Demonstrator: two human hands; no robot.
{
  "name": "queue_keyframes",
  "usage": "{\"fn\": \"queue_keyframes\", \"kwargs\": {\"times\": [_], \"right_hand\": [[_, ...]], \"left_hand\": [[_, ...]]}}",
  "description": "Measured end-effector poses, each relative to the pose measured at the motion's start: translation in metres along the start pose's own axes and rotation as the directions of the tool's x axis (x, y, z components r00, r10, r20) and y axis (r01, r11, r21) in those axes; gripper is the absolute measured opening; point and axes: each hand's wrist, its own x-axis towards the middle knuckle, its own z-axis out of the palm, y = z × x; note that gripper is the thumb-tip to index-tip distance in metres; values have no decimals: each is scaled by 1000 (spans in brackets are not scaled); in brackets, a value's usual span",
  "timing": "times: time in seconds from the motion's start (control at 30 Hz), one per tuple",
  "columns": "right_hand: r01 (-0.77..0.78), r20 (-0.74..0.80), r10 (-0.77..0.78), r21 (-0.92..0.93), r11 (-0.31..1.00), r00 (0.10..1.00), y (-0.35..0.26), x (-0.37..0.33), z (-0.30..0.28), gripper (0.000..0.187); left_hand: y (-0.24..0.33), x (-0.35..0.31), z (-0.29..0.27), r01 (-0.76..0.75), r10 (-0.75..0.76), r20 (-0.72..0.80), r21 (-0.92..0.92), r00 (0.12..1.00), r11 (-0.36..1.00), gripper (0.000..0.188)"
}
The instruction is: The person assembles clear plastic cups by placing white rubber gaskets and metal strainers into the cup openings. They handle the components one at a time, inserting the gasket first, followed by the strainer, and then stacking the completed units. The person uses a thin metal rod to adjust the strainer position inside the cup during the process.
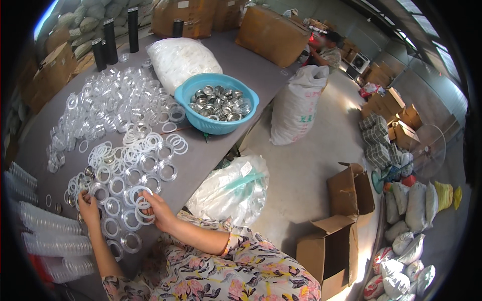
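Note:
My right hand [159,209] is closed on several flat white rings [142,204], which fan out from its fingers above clear plastic ring-shaped pieces. To its left, my left hand [89,208] pinches with its fingertips down at the edge of the spread rings; what lies between them is too small to make out. Between and beyond my hands, clear round pieces [116,185] stand close together on the grey table [201,156]. A loose heap of thin white rings [103,153] lies just past them. Small silver metal rings [89,171] sit near my left hand.
Farther off is a heap of clear plastic pieces [108,100]. A blue basin [221,129] of silver lids stands beside a white bag [183,57]. Stacked clear pieces [50,218] line the left edge. Open cartons [326,251] and a white sack [297,105] stand on the right floor.

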Motion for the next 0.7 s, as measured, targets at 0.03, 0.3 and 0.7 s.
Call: {"fn": "queue_keyframes", "kwargs": {"times": [0.03,0.3,0.7], "right_hand": [[11,-20,-12,-21,1000,1000,0,1,0,23],[-8,-126,-3,-83,997,992,-19,-11,6,25],[-8,-34,0,-252,968,999,-14,-3,3,23]], "left_hand": [[2,1,2,-7,7,-4,51,1000,999,34],[66,-18,8,-258,280,-77,212,957,942,26],[160,-87,16,121,131,532,-412,836,903,28]]}}
